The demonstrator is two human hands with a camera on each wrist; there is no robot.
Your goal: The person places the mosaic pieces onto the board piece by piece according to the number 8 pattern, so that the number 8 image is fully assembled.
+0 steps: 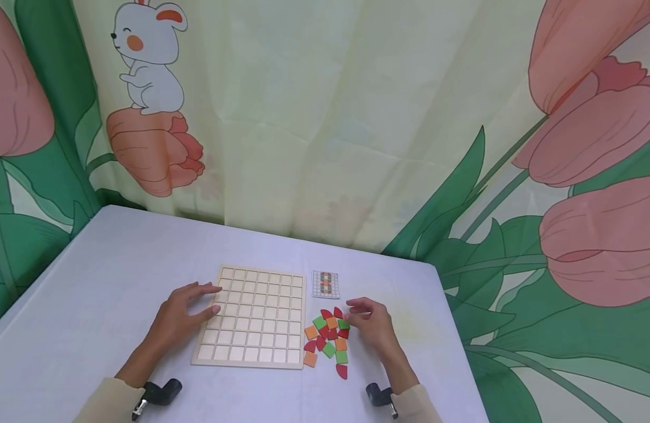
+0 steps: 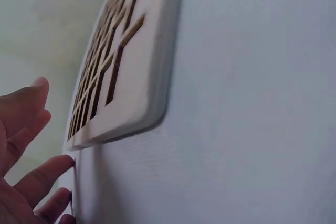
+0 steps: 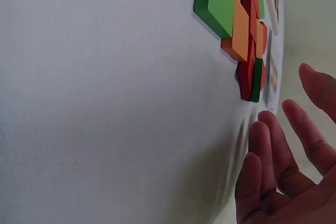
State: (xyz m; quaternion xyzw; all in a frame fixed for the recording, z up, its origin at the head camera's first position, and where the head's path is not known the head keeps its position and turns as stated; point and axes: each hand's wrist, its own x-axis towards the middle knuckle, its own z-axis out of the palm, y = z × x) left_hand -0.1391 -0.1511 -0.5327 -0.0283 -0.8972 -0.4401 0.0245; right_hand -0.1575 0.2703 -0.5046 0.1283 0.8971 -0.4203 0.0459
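A square wooden grid board (image 1: 253, 317) with shallow cells lies on the table, none of its cells filled. At its left edge is my left hand (image 1: 179, 314), fingers spread and holding nothing; in the left wrist view the fingers (image 2: 44, 179) are near the board's corner (image 2: 136, 108). Right of the board lies a loose group of red, orange and green blocks (image 1: 329, 349), some square, some quarter-round. My right hand (image 1: 375, 323) hovers by the group's right side with relaxed fingers and nothing held. In the right wrist view a green block (image 3: 215, 6) shows close up.
A small printed card (image 1: 325, 284) with a coloured pattern on a grid lies above the blocks. White cloth covers the table (image 1: 119, 276). Behind it hangs a curtain (image 1: 304, 117) printed with tulips and a rabbit.
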